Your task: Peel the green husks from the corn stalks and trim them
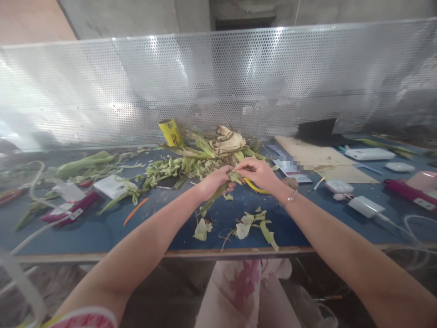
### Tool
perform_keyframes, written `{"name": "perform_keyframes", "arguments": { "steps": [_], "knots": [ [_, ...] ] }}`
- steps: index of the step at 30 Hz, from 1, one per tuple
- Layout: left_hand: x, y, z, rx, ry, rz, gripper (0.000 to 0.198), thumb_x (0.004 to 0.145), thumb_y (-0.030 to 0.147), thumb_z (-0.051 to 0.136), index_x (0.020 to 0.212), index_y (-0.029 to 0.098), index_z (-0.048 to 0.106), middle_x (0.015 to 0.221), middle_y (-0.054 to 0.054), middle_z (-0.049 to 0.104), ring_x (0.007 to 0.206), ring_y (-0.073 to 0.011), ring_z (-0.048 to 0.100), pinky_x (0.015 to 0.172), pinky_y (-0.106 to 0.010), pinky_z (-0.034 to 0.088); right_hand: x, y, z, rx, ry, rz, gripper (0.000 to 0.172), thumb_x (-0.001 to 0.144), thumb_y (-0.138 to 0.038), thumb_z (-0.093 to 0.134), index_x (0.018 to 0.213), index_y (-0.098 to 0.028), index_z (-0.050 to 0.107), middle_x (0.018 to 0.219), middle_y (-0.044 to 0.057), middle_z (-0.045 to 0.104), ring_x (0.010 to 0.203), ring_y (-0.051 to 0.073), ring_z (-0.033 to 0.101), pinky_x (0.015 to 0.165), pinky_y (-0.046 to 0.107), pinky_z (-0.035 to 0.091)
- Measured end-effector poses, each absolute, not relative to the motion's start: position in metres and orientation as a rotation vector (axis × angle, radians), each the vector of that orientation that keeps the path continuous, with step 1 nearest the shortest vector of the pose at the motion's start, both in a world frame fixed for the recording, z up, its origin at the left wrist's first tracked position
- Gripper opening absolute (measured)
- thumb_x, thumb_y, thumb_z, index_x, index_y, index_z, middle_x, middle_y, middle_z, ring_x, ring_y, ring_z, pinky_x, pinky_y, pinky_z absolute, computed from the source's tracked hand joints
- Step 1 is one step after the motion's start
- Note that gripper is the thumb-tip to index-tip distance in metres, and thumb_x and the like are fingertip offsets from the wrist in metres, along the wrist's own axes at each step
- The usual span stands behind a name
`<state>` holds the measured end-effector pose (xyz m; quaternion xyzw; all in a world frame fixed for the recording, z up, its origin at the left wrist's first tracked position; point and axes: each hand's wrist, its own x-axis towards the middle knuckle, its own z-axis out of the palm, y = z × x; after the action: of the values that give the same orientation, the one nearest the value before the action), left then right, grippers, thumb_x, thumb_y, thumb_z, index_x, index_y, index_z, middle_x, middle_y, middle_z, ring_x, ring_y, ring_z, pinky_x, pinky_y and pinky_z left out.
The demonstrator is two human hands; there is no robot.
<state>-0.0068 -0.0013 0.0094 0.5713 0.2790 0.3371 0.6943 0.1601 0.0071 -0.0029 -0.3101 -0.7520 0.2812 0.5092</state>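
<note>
1. The green stem (218, 193) is being held just above the middle of the blue table (102, 232), slanting down to the left; its upper end is sitting between the two hands.
2. The left hand (216, 181) is closing its fingers around the upper part of the stem; the lower part is hanging out below the fist.
3. The right hand (259, 173) is pinching the top end of the stem with pressed fingertips, touching the left hand; a bracelet (291, 197) is lying on its wrist.
4. A yellow curved strip (254, 187) is showing just under the right hand; I cannot tell whether the hand is holding it.
5. Torn leaf scraps (249, 225) are lying on the table below the hands, near the front edge.
6. A pile of green leaves (170, 168) is spreading behind the hands; a dried husk (227, 140) is resting on top of it, and a yellow roll (170, 132) is leaning at the perforated metal screen (102, 91).
7. On the left, a white box (111, 187), a magenta object (71, 212) and an orange strip (135, 211) are lying near each other.
8. On the right, a cardboard sheet (317, 157) and a white charger (365, 206) are lying well apart from the hands.
</note>
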Motion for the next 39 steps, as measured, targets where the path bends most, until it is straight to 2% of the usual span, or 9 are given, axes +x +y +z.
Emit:
{"name": "perform_keyframes", "arguments": {
  "steps": [6, 11, 17, 22, 27, 33, 36, 39],
  "knots": [
    [-0.006, -0.007, 0.011, 1.299, 0.573, 0.763, 0.030, 0.057, 0.007, 0.051, 0.083, 0.016, 0.040, 0.079, -0.003, 0.059, 0.053, -0.0054, 0.043, 0.050, -0.022, 0.030, 0.162, 0.003, 0.002, -0.724, -1.840, 0.730, 0.010, 0.074, -0.024, 0.058, 0.079, -0.017, 0.063, 0.081, 0.003, 0.057, 0.060, 0.009, 0.055, 0.057, 0.027, 0.048],
    [-0.008, -0.003, 0.006, 1.280, 0.594, 0.772, 0.036, 0.058, 0.007, 0.055, 0.086, 0.019, 0.036, 0.071, 0.002, 0.055, 0.054, -0.0070, 0.045, 0.052, -0.022, 0.031, 0.164, 0.005, 0.000, -0.768, -1.871, 0.699, 0.009, 0.074, -0.020, 0.055, 0.076, -0.017, 0.062, 0.082, 0.002, 0.053, 0.054, 0.008, 0.053, 0.053, 0.026, 0.047],
    [-0.009, 0.000, 0.004, 1.281, 0.631, 0.779, 0.035, 0.060, 0.009, 0.053, 0.088, 0.019, 0.036, 0.067, 0.004, 0.051, 0.053, -0.0067, 0.045, 0.052, -0.021, 0.031, 0.163, 0.006, -0.001, -0.814, -1.954, 0.457, 0.012, 0.073, -0.014, 0.053, 0.074, -0.017, 0.064, 0.080, 0.003, 0.057, 0.071, 0.012, 0.055, 0.061, 0.025, 0.045],
    [-0.009, 0.000, 0.007, 1.261, 0.631, 0.807, 0.035, 0.059, 0.007, 0.054, 0.088, 0.017, 0.038, 0.064, 0.003, 0.052, 0.056, -0.0083, 0.050, 0.054, -0.022, 0.035, 0.165, 0.008, -0.003, -0.801, -1.966, 0.519, 0.012, 0.076, -0.018, 0.052, 0.081, -0.017, 0.063, 0.085, 0.004, 0.060, 0.075, 0.013, 0.056, 0.067, 0.027, 0.045],
    [-0.010, 0.001, 0.006, 1.245, 0.617, 0.866, 0.039, 0.058, 0.005, 0.063, 0.087, 0.017, 0.038, 0.068, 0.003, 0.057, 0.059, -0.0089, 0.057, 0.059, -0.022, 0.040, 0.163, 0.008, -0.005, -0.789, -1.931, 0.627, 0.011, 0.077, -0.022, 0.053, 0.083, -0.016, 0.061, 0.086, 0.005, 0.062, 0.077, 0.014, 0.058, 0.070, 0.028, 0.046],
    [-0.010, 0.009, 0.000, 1.180, 0.619, 0.939, 0.038, 0.058, 0.010, 0.073, 0.076, 0.016, 0.040, 0.067, 0.004, 0.058, 0.060, -0.0075, 0.059, 0.067, -0.023, 0.047, 0.162, 0.006, -0.002, -0.778, -1.870, 0.720, 0.010, 0.076, -0.023, 0.055, 0.080, -0.015, 0.060, 0.081, 0.004, 0.063, 0.072, 0.013, 0.058, 0.068, 0.028, 0.046],
    [-0.009, 0.012, -0.002, 1.156, 0.697, 0.965, 0.032, 0.057, 0.013, 0.074, 0.070, 0.013, 0.045, 0.060, 0.003, 0.058, 0.057, -0.0067, 0.058, 0.064, -0.021, 0.047, 0.162, 0.007, -0.001, -0.764, -1.840, 0.732, 0.009, 0.075, -0.023, 0.057, 0.079, -0.016, 0.060, 0.081, 0.004, 0.064, 0.074, 0.013, 0.058, 0.068, 0.028, 0.046],
    [-0.008, 0.014, -0.006, 1.175, 0.752, 0.977, 0.027, 0.059, 0.021, 0.074, 0.068, 0.012, 0.051, 0.056, 0.001, 0.059, 0.052, -0.0076, 0.057, 0.055, -0.019, 0.044, 0.162, 0.008, -0.002, -0.777, -1.831, 0.725, 0.010, 0.075, -0.025, 0.058, 0.078, -0.016, 0.060, 0.080, 0.004, 0.064, 0.073, 0.013, 0.059, 0.068, 0.029, 0.047]
  ]
}}
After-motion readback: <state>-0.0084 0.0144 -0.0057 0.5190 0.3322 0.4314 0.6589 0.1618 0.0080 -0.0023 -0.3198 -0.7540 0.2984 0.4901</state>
